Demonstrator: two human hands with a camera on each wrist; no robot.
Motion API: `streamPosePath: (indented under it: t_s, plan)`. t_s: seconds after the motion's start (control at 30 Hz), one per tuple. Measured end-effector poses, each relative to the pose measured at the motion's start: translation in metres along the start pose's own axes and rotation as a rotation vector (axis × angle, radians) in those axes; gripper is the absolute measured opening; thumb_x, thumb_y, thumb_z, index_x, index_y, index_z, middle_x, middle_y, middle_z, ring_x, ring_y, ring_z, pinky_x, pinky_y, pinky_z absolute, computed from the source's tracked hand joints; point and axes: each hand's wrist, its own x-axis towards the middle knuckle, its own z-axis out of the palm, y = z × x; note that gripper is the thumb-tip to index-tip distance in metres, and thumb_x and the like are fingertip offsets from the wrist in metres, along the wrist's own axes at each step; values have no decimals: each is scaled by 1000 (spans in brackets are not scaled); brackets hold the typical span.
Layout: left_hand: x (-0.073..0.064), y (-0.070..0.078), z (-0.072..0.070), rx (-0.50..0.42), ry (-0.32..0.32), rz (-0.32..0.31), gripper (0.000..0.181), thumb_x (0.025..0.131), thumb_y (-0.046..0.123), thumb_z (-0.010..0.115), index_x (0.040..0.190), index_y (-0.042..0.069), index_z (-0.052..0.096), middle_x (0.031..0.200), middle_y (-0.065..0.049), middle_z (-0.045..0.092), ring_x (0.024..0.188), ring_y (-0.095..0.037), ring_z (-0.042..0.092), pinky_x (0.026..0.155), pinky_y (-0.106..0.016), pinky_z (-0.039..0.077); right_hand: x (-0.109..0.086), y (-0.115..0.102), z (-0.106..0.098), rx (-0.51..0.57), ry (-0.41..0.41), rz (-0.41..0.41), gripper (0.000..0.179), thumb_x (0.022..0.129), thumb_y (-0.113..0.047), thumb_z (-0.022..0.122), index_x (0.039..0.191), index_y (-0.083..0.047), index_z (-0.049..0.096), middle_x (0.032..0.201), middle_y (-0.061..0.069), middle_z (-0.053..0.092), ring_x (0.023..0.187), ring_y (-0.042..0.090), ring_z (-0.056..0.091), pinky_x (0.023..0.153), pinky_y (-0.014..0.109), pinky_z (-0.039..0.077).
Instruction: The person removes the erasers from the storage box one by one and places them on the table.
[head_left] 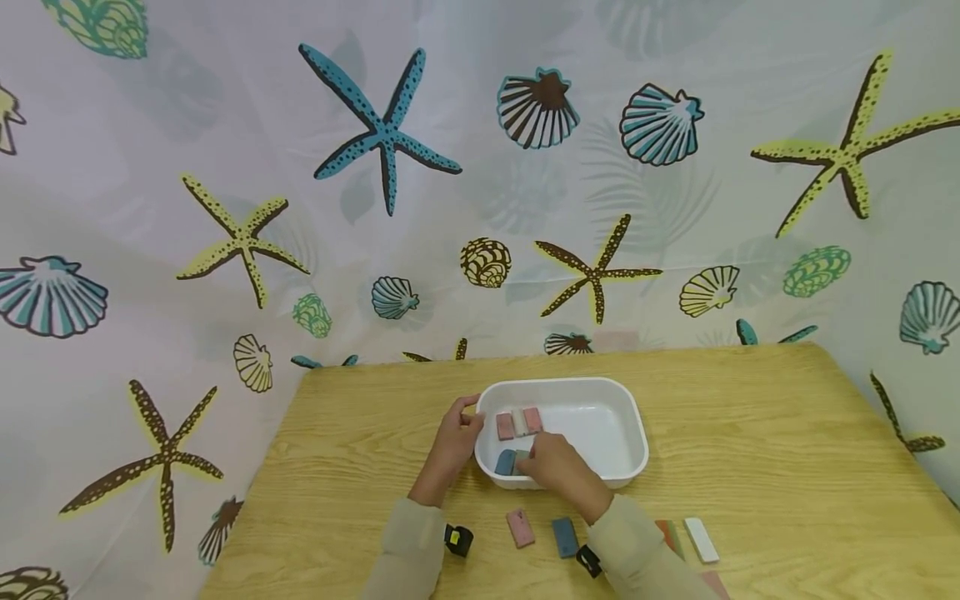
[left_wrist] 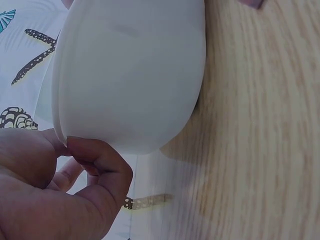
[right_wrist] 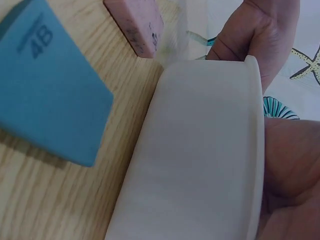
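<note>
A white plastic tub [head_left: 561, 382] stands on the table. My left hand [head_left: 452, 442] pinches its left rim between thumb and fingers, as the left wrist view shows up close. Inside lie a pink eraser [head_left: 506, 427], a whitish one [head_left: 519, 422] and another pink one [head_left: 532, 418] in a row. Nearer the front wall are a blue eraser [head_left: 505, 462] and a grey-green eraser [head_left: 521, 457]. My right hand [head_left: 561, 471] reaches over the front rim, its fingertips holding the grey-green eraser. In the right wrist view the tub's wall [right_wrist: 195, 150] hides those fingertips.
In front of the tub lie a pink eraser [head_left: 521, 528] and a blue eraser [right_wrist: 55, 85] marked 4B. Right of my right forearm are a red-and-green eraser [head_left: 670, 538], a white one [head_left: 701, 540] and a pink piece [head_left: 716, 583]. A patterned curtain [head_left: 450, 250] hangs behind the table.
</note>
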Motion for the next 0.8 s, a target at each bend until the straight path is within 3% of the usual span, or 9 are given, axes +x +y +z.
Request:
streamPosePath:
  t_s: [0.13, 0.47, 0.7, 0.8]
  plan:
    - [-1, 3, -1, 7, 6, 6, 36, 97, 17, 50, 132, 13, 48, 97, -19, 54, 86, -31, 59, 68, -38, 52, 7, 2, 4, -8, 10, 5, 28, 80, -18, 69, 62, -6, 51, 54, -1, 40, 49, 14, 41, 47, 26, 32]
    - [-1, 3, 0, 14, 16, 4, 35, 97, 17, 51, 131, 13, 49, 93, -13, 54, 84, -30, 58, 67, -36, 52, 17, 2, 4, 24, 7, 37, 20, 78, -15, 72, 71, -1, 59, 63, 4, 51, 58, 17, 47, 52, 28, 37]
    - [-2, 5, 0, 20, 16, 1, 35, 97, 17, 51, 131, 14, 49, 93, -12, 54, 84, -28, 58, 66, -35, 52, 21, 3, 7, 41, 3, 24, 24, 78, -13, 71, 65, -4, 53, 57, 1, 40, 53, 15, 40, 48, 26, 30]
    - [-1, 4, -1, -3, 9, -5, 35, 96, 16, 51, 131, 14, 49, 93, -12, 54, 84, -28, 59, 66, -35, 52, 23, 3, 8, 44, 3, 35, 22, 77, -13, 71, 66, -4, 54, 59, 1, 43, 54, 15, 42, 48, 26, 31]
